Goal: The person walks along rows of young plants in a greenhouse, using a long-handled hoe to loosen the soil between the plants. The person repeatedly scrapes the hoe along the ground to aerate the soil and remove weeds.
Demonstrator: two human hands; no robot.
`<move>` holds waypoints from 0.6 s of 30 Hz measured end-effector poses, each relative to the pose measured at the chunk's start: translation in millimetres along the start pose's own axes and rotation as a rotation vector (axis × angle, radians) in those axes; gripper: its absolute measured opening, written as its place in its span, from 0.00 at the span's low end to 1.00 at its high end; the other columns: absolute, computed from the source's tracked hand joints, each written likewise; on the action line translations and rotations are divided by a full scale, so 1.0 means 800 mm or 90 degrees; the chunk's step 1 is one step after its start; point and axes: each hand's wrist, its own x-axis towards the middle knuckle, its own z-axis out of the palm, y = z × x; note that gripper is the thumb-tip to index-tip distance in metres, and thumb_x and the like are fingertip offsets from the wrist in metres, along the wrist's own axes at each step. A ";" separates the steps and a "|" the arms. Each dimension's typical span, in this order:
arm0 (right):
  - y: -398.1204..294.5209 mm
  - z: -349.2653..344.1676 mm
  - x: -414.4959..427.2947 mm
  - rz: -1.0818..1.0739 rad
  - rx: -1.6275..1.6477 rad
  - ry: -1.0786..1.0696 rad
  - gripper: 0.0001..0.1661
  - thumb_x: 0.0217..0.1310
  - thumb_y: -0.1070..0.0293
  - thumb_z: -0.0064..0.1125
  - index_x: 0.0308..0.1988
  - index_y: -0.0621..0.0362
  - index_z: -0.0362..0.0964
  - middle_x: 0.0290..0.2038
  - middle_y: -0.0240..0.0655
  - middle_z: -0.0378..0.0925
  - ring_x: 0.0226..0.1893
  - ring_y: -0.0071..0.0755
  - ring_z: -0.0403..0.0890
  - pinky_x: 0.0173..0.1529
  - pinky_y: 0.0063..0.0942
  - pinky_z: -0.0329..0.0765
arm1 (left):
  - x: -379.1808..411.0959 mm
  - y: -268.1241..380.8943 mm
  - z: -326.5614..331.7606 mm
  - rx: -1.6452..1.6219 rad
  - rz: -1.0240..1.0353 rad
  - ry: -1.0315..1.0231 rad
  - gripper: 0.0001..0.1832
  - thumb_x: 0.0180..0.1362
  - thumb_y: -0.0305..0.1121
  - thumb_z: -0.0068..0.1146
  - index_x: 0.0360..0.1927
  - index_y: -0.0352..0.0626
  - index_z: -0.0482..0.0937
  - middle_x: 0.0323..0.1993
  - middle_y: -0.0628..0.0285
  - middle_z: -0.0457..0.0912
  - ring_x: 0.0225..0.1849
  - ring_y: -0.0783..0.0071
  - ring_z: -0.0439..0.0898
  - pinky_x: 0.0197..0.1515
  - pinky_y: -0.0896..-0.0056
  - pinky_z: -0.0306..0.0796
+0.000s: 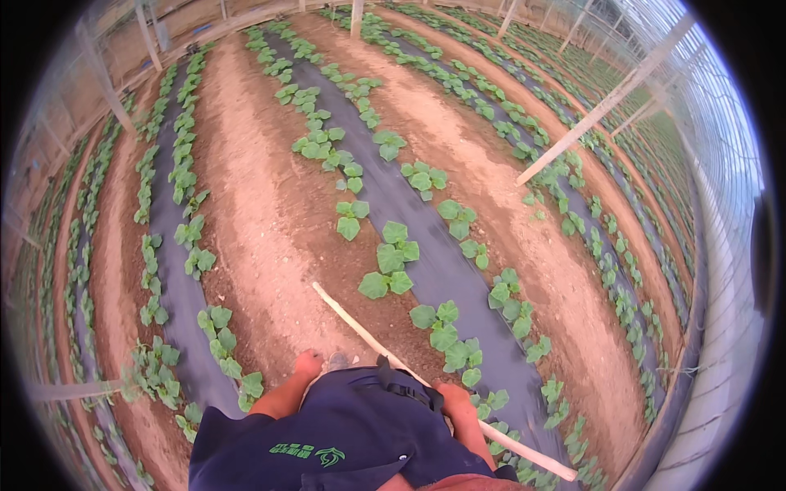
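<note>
My right hand [455,400] is closed around a long, pale wooden stick [350,318] at my right side. The stick slants from the soil path ahead, past the front of my dark blue shirt [368,429], to a blunt end behind me at the lower right. Low at my left side is my left hand [309,362], its fingers curled and nothing visible in them. A shoe tip [338,361] shows on the bare soil path [258,245] just beside it. Close to the stick on the right, young broad-leaved plants [443,334], cucumber-like, line a strip of dark plastic mulch film [454,270].
More planted rows with mulch film [175,270] run along both sides. A slanting post [589,129] stands at the right; another post [101,80] is at the far left. Clear greenhouse sheeting [731,276] with a low edge curves along the right. An earthen wall [258,6] closes the far end.
</note>
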 end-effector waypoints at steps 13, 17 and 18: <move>-0.004 0.002 -0.001 -0.017 -0.007 -0.019 0.19 0.67 0.60 0.50 0.48 0.58 0.81 0.48 0.52 0.85 0.52 0.57 0.85 0.55 0.51 0.81 | 0.011 -0.033 0.005 -0.034 0.056 -0.045 0.16 0.63 0.42 0.57 0.45 0.44 0.87 0.40 0.53 0.89 0.43 0.55 0.88 0.49 0.57 0.79; 0.012 0.017 0.012 -0.023 -0.019 -0.014 0.20 0.68 0.57 0.50 0.50 0.56 0.78 0.49 0.52 0.84 0.53 0.57 0.84 0.54 0.51 0.80 | 0.021 -0.032 0.005 -0.048 0.024 -0.091 0.14 0.62 0.38 0.58 0.45 0.44 0.87 0.46 0.53 0.88 0.46 0.56 0.86 0.52 0.58 0.79; 0.011 0.017 0.012 -0.024 -0.023 -0.016 0.20 0.68 0.57 0.50 0.51 0.56 0.78 0.49 0.52 0.84 0.53 0.58 0.84 0.54 0.51 0.80 | 0.023 -0.034 0.003 -0.052 0.015 -0.102 0.13 0.61 0.37 0.58 0.45 0.44 0.87 0.48 0.53 0.87 0.47 0.57 0.86 0.52 0.59 0.79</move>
